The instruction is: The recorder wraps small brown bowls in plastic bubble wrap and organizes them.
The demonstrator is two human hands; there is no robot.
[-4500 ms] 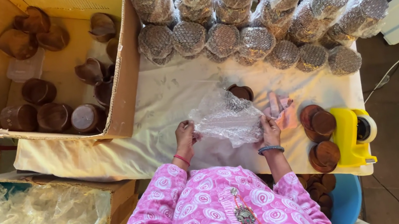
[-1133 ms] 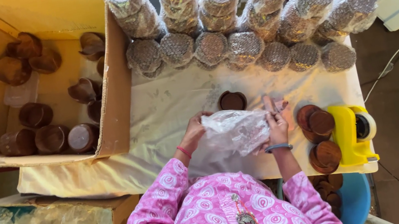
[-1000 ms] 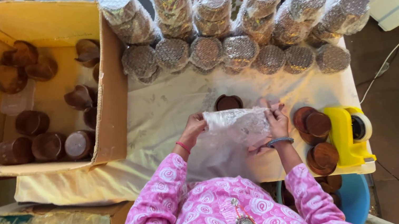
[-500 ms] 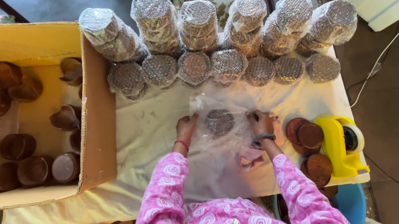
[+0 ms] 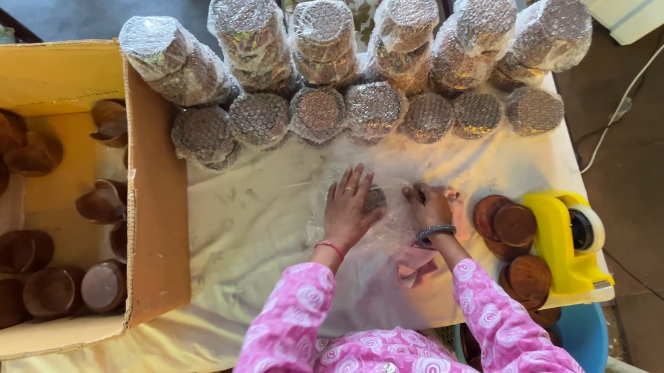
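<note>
At the left of the frame the open cardboard box (image 5: 154, 241) holds loose brown cups (image 5: 30, 296), some upright, some tipped; along the top stand bubble-wrapped stacks (image 5: 320, 113); mid-frame on the counter (image 5: 249, 226) my left hand (image 5: 349, 210) lies flat, fingers spread, grip released, pressing the bubble wrap (image 5: 387, 222) over a dark cup (image 5: 373, 199); my right hand (image 5: 431, 206) pinches the sheet's edge. I judge it light, soft, slippery, the cup brittle; better held by the sides. Brown lids (image 5: 509, 225) sit right, beside the yellow tape dispenser (image 5: 567, 242).
</note>
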